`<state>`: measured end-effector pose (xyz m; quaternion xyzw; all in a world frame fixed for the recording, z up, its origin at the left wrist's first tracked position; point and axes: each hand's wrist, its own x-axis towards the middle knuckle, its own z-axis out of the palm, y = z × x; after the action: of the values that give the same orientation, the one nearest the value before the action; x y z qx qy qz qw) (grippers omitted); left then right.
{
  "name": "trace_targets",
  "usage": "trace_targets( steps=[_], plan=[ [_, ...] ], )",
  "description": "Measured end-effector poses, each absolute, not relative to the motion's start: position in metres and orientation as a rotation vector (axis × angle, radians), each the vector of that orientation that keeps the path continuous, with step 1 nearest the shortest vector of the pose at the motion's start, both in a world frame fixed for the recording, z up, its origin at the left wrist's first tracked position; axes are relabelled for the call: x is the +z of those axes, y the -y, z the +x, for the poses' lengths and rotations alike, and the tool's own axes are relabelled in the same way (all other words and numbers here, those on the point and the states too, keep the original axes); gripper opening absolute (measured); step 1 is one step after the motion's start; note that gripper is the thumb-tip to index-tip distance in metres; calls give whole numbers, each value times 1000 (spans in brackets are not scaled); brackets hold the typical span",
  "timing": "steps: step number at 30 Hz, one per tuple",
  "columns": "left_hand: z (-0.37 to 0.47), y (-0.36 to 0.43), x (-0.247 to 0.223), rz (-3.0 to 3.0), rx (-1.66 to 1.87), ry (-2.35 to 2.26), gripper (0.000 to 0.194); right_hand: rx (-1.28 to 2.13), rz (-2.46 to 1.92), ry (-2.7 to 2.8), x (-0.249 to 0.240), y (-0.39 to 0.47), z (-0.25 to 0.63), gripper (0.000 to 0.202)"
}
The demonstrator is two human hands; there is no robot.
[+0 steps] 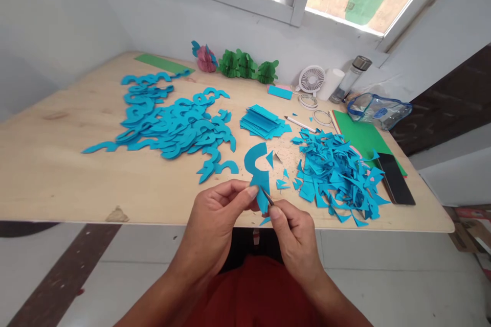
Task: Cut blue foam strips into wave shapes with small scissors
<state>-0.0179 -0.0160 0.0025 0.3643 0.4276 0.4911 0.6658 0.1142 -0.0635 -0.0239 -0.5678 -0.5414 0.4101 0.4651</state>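
Observation:
Between the thumb and fingers of my left hand [220, 212] is a piece of blue paper [261, 180], held above the table's front edge. Its upper part curves like a hook and its lower end points toward me. My right hand [294, 227] is closed around a tool with a dark pointed blade [267, 196]; the blade lies against the paper's lower part, and its handle is hidden in my fingers. Small blue offcuts [283, 184] lie just beyond my right hand. A cut wavy blue piece [227, 166] rests beyond my left hand.
A heap of wavy blue cutouts [172, 125] covers the left-centre of the wooden table [46, 163]. Blue scraps [337, 173] pile up at right, beside a black phone [395, 179]. Stacked blue paper [263, 122], a white pen [301, 123] and a small fan [311, 79] stand farther back.

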Motion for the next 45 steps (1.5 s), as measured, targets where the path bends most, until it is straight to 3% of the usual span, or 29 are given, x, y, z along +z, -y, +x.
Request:
trace_targets(
  steps=[15, 25, 45],
  plan=[
    [-16, 17, 1, 753, 1104, -973, 12, 983, -1415, 1348, -26, 65, 115, 35],
    [-23, 16, -1, 768, 1008, -1016, 14, 1256, -1441, 1172, -19, 68, 137, 35],
    [-31, 6, 8, 1112, 656, -999, 16, 1105, -1374, 1194, -7, 43, 132, 19]
  ],
)
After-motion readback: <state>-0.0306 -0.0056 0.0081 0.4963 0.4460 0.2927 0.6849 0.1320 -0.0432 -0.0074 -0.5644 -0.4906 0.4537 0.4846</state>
